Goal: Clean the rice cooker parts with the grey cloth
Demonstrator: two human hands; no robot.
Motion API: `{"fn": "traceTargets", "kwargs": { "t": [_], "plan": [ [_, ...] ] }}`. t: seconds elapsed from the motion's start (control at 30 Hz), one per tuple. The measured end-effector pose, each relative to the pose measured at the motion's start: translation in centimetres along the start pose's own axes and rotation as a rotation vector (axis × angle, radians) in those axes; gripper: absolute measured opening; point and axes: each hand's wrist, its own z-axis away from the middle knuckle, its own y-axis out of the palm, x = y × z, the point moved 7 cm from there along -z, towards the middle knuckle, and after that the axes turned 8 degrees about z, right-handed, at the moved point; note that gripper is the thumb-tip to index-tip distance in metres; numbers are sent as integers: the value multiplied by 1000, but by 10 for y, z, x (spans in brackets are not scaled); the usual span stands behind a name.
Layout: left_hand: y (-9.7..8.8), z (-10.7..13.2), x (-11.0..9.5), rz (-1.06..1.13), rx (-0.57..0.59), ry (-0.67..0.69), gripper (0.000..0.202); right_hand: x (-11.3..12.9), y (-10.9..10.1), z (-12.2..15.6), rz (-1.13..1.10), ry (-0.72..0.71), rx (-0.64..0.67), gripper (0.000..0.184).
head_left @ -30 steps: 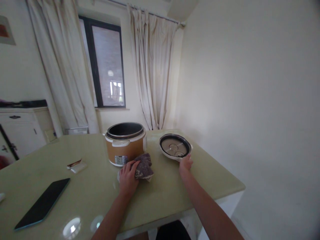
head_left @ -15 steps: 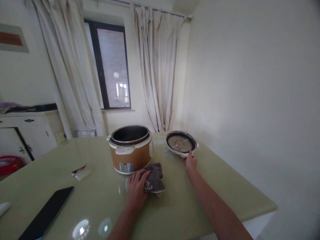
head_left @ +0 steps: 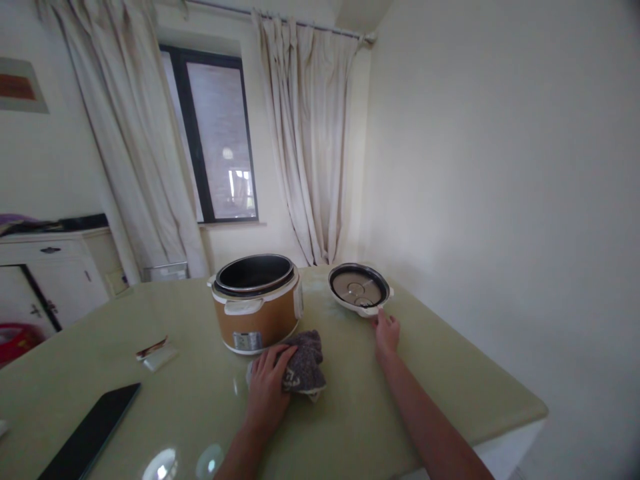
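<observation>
A brown and white rice cooker point(head_left: 256, 301) stands open on the green table point(head_left: 350, 413), its dark inner pot showing. My left hand point(head_left: 267, 387) rests on a grey-brown cloth point(head_left: 304, 363) bunched against the cooker's base, fingers curled over it. The cooker's lid point(head_left: 359, 288) lies upside down to the right of the cooker. My right hand point(head_left: 387, 331) lies flat on the table just in front of the lid's near rim, fingers stretched toward it.
A black tablet point(head_left: 90, 437) lies at the table's near left, with a small wrapper point(head_left: 155, 352) beyond it. A white cabinet point(head_left: 55, 273) stands at the left wall. Curtains point(head_left: 310, 147) and a window are behind; a plain wall runs along the right.
My right hand has drawn back a little from the lid's rim onto the table. My left hand stays on the cloth. The camera has shifted slightly.
</observation>
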Motion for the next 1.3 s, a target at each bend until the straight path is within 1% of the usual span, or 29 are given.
{"fn": "traceTargets", "kwargs": {
  "t": [0.07,0.13,0.17,0.2,0.23,0.3,0.33,0.4,0.43,0.47,0.5,0.53,0.57,0.6,0.63,0.67,0.73,0.77,0.8,0.83,0.87,0.9,0.97,1.0,1.03,1.1,1.2,1.3],
  "plan": [
    [-2,1,0,26,-9,5,74,4,-12,8,21,-26,-52,81],
    [-3,2,-2,52,-14,23,75,14,-24,22,40,-113,-101,80],
    [-3,1,-4,66,-17,35,75,23,-26,31,38,-189,-86,76],
    [-3,-1,-8,78,-19,48,76,32,-25,42,28,-282,-24,70],
    [-1,-3,-13,86,-23,61,75,43,-20,55,7,-383,89,64],
    [5,-10,-25,94,-19,83,69,61,-4,90,-62,-577,422,58],
    [9,-14,-31,93,-6,84,64,68,4,109,-88,-658,594,60],
    [20,-23,-43,79,54,59,56,76,15,144,-86,-775,876,75],
    [26,-28,-47,65,110,38,54,77,19,157,-59,-807,973,83],
    [30,-33,-52,47,180,23,54,76,22,165,-23,-821,1039,87],
    [33,-38,-56,31,264,24,57,75,24,170,9,-823,1079,87],
    [32,-44,-62,24,353,49,61,73,26,171,27,-814,1091,85],
    [27,-51,-68,23,431,92,65,73,26,170,32,-801,1082,81],
    [17,-60,-74,32,490,148,68,72,26,168,31,-790,1061,77],
    [2,-72,-81,55,506,205,65,72,25,165,31,-784,1037,75],
    [-17,-88,-83,58,465,222,58,72,24,163,36,-783,1019,73],
    [-62,-125,-80,-26,276,197,43,72,23,162,55,-788,997,68],
    [-83,-143,-74,-109,170,150,37,73,22,162,63,-791,997,68],
    [-100,-159,-65,-202,93,80,38,74,21,163,66,-791,996,68],
    [-113,-171,-55,-291,48,-4,41,75,21,163,64,-790,994,68],
    [-118,-181,-44,-361,78,-66,45,75,20,164,59,-787,992,69],
    [-119,-187,-32,-410,145,-137,49,76,20,164,54,-781,987,69],
    [-116,-191,-9,-472,302,-266,58,76,20,163,48,-769,978,70],
    [-114,-190,-1,-487,361,-314,62,75,20,163,47,-764,977,70],
    [-112,-190,5,-493,396,-346,65,75,20,163,46,-762,979,69],
    [-111,-191,9,-489,417,-360,68,74,21,162,43,-760,983,69],
    [-110,-192,7,-458,438,-356,68,72,23,162,49,-763,988,71],
    [-113,-195,6,-446,423,-368,66,69,25,162,58,-760,995,73]
  ]
}}
